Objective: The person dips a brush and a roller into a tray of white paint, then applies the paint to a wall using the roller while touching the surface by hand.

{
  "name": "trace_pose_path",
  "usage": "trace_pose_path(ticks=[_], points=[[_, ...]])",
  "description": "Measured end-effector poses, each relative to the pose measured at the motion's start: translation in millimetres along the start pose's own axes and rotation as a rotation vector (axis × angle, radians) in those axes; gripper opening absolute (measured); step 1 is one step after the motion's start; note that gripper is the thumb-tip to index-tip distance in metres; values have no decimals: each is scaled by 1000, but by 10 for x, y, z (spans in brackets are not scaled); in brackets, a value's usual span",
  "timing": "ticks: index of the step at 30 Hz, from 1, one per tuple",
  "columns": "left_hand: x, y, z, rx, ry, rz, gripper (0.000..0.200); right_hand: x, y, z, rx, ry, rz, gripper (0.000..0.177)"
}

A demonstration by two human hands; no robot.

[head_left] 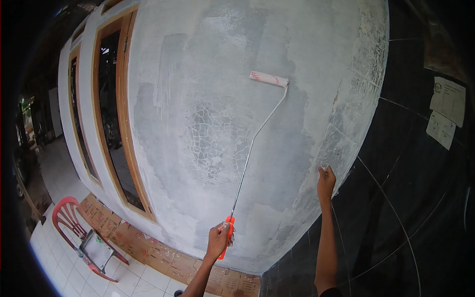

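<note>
My left hand (218, 240) is wrapped around the orange handle of a paint roller (251, 147). The long metal rod runs up from the handle, and its pale roller sleeve (268, 78), with reddish marks, lies against the grey-white wall (217, 64). Near the wall's right edge, my right hand (326, 181) is raised with its fingertips pinched together. White shows at those fingertips; whether it is paint or a small thing held, I cannot make out. Crackled patches and uneven white paint cover the wall between both hands.
Wood-framed windows (120, 109) are set in the wall at left. A red plastic chair (70, 218) stands on the white tiled floor, beside flattened cardboard (148, 251) along the wall's foot. Dark sheeting (391, 222) hangs at right, with papers (447, 101) on it.
</note>
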State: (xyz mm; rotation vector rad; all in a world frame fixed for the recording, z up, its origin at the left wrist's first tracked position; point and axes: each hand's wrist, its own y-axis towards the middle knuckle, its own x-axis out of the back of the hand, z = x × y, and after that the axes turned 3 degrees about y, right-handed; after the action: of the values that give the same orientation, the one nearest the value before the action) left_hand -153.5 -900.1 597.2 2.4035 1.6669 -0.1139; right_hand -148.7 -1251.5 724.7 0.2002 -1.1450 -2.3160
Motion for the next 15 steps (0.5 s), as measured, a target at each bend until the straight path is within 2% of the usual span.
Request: trace_pose_path(ticks=[3, 4, 5, 6, 7, 11, 13, 15], points=[[-17, 56, -216, -16, -2, 30, 42, -288, -541, 246, -176, 198, 11, 23], [-56, 111, -421, -36, 2, 44, 43, -306, -716, 451, -308, 276, 170, 22], [-93, 198, -620, -54, 17, 59, 44, -410, -906, 576, -383, 409, 222, 21], [-136, 302, -837, -73, 34, 75, 45, -536, -1085, 605, -356, 465, 270, 22], [-196, 388, -1076, -71, 44, 81, 47, -614, -1253, 788, -477, 534, 320, 23], [-430, 699, -1502, -157, 72, 31, 54, -903, -1719, 1185, -469, 666, 475, 36], [-461, 755, -1503, -282, 374, -12, 56, -1038, -1849, 1310, -489, 764, 441, 39], [-468, 603, -1403, -207, 428, -33, 59, -1030, -1932, 1469, -500, 806, 458, 40]])
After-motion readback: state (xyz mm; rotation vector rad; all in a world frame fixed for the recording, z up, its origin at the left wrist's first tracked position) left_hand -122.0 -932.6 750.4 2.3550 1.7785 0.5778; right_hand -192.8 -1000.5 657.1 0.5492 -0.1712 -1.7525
